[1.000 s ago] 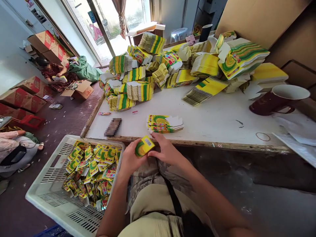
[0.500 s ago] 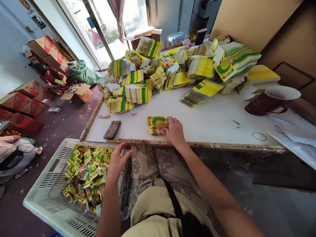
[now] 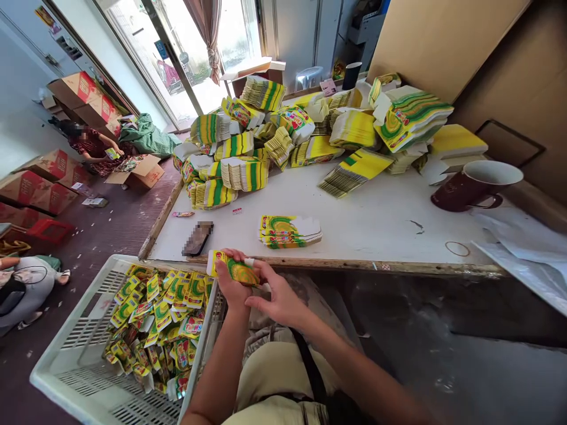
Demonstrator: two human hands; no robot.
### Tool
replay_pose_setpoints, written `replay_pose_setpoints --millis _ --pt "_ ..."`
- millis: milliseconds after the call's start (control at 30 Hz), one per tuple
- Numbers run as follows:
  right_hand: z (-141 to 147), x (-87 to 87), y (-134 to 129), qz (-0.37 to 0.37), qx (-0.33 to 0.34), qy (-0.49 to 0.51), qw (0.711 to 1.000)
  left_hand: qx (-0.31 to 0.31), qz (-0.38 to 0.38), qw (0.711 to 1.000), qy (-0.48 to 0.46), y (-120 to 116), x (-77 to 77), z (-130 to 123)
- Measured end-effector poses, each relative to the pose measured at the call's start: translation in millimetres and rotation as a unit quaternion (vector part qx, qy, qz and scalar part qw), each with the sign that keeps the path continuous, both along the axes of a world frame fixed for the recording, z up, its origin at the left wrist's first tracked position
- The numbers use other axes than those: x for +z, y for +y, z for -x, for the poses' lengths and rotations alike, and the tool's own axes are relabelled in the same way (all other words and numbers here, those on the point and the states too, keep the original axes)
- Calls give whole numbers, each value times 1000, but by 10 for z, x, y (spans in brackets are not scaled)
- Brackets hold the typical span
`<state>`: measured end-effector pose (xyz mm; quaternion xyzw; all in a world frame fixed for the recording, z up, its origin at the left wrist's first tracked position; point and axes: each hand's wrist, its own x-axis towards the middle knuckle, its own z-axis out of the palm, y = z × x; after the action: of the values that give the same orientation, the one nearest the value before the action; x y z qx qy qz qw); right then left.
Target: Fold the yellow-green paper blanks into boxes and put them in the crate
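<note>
Over the table's front edge, my left hand [image 3: 233, 289] is wrapped round a small yellow-and-green carton [image 3: 243, 273], its thumb across the printed face. At the carton's right end, the fingers of my right hand [image 3: 281, 298] press on the white flap, with the thumb lower down near my left palm. Just beyond my hands, a short stack of flat folded cartons [image 3: 287, 233] in the same print lies on the white table [image 3: 367, 227]. Below and left of my hands stands a pale plastic crate [image 3: 66, 360] holding many small cartons [image 3: 163, 316].
Bundles of flat cartons [image 3: 243, 174] heap along the table's back. A blurred phone [image 3: 198, 238] lies left, a maroon mug [image 3: 469, 188] stands right, near a rubber band [image 3: 457, 248] and plastic sheets [image 3: 527, 265]. Two people sit on the left, one beside an open cardboard box [image 3: 144, 173].
My right hand has left the stack and come to my left hand. A carton is now held between them over the table edge. The left hand has moved right and closed.
</note>
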<state>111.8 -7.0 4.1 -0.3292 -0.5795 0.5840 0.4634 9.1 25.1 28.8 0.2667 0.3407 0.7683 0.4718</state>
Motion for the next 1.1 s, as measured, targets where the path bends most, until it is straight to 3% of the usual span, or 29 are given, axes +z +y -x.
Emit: replay_pose_setpoints --millis 100,233,433,600,700,833,933,1033,1100 --pt "11 -25 66 56 -7 32 998 -7 54 998 14 -39 -84 56" --pt "-61 -61 144 122 -7 174 977 -61 93 993 31 -150 -223 25" --pt "-150 14 138 142 -19 234 962 -53 120 983 127 -268 -292 -3" --pt "-106 63 97 115 -50 189 974 -15 93 962 258 -307 -264 100" --pt "-58 17 95 100 -66 166 979 25 96 963 250 -304 -273 103" --pt "-117 -49 129 62 -100 94 989 4 100 977 189 -251 -279 109" --pt "-246 -55 150 3 -73 -8 997 1 82 987 139 -194 -242 163" --pt "-380 -51 163 -33 -56 -59 996 -22 71 984 163 -145 -174 247" --pt "-476 -50 177 -62 -100 -68 991 -43 64 979 188 -126 -105 314"
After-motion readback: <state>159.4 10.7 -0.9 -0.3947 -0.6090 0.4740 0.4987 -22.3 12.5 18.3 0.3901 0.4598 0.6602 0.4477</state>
